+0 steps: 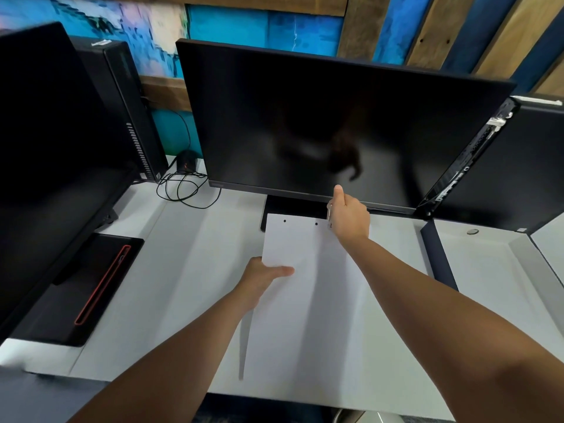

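Note:
A white sheet of paper (305, 300) with two punched holes near its far edge lies over the white desk (183, 270), in front of the middle monitor. My left hand (262, 276) grips the sheet's left edge, thumb on top. My right hand (348, 215) is at the sheet's far right corner, just below the monitor's bottom edge. Its fingers are curled round a thin clear pen (329, 210), and its thumb points up.
The dark middle monitor (320, 123) stands right behind the paper on a black stand. A second monitor (45, 132) and its base with a red slot (100, 285) fill the left. A black tower (128, 111) and loose cables (183, 187) sit behind. Another black computer case (503, 166) stands at the right.

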